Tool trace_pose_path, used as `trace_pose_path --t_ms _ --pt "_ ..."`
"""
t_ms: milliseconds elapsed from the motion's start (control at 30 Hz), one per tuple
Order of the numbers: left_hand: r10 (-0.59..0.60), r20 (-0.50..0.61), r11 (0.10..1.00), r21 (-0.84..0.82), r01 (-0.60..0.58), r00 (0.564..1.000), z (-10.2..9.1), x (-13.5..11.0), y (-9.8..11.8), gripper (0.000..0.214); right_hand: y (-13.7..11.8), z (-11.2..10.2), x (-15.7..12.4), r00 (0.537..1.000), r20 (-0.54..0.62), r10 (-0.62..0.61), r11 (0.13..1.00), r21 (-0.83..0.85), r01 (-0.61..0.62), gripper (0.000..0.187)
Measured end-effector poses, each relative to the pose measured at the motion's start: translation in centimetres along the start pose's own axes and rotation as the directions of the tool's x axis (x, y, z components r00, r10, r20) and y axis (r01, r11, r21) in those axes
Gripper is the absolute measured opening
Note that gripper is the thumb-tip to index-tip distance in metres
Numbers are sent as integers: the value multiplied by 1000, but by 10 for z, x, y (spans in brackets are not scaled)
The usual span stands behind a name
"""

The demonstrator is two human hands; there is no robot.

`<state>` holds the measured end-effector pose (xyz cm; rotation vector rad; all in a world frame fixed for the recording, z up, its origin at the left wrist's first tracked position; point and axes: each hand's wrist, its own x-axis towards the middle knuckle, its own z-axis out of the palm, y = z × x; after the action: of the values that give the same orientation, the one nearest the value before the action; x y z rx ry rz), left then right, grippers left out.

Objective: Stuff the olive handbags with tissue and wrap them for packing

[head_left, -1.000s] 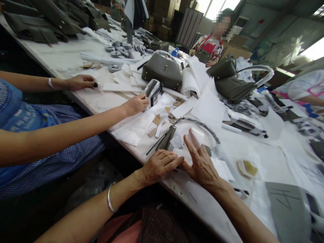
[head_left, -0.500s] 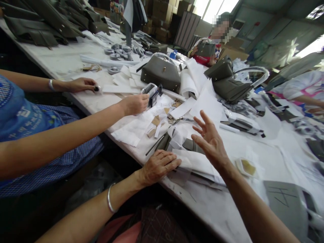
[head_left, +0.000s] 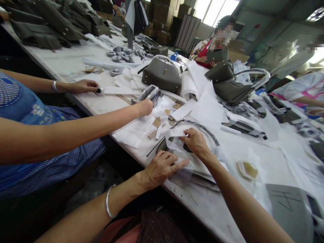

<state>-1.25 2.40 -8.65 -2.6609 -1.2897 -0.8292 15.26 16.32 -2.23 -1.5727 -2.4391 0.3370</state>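
Observation:
A grey-green handbag (head_left: 162,145), partly covered by white wrapping paper, lies at the table's near edge in front of me. My left hand (head_left: 164,167) presses down on it with fingers spread, touching the paper. My right hand (head_left: 196,141) pinches a strip of white wrapping paper (head_left: 177,132) over the bag, between thumb and fingers. The bag's handle (head_left: 206,130), in a clear wrap, arches behind my right hand. How far the paper goes under the bag is hidden.
At left, a co-worker's hand (head_left: 146,107) is at a tape dispenser (head_left: 149,93); the other hand (head_left: 87,86) is by a white strip (head_left: 121,90). Beyond stand a grey handbag (head_left: 162,76) and another bag (head_left: 230,86). A tape roll (head_left: 248,169) lies at right.
My right hand has come down from the air, and its fingers have closed on the wrapping paper. My left hand has shifted slightly right. The co-worker's near hand has moved at the tape dispenser.

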Motion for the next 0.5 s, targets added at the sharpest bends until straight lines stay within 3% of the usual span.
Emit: trace_pose_path --t_ms 67,200,267,333,400,500 --pt "1 35 1000 26 -2 999 -2 2 2 50 1 -8 0 995 -98 30 998 52 -25 18" --pt "-6 3 1000 18 6 1000 0 4 5 41 6 -24 9 965 -161 209 906 403 -130 30" --pt "-16 -35 1000 21 17 999 2 4 8 38 11 -26 17 951 -219 217 870 485 -87 39" --pt "-26 -78 999 42 30 997 5 4 10 36 15 -24 23 944 -304 130 917 399 2 51" --pt "-23 -120 998 60 31 993 7 3 10 33 18 -24 25 949 -315 27 971 233 49 65" --pt "33 -156 998 61 -23 987 9 1 5 30 15 -36 11 950 -310 -33 995 81 60 66"
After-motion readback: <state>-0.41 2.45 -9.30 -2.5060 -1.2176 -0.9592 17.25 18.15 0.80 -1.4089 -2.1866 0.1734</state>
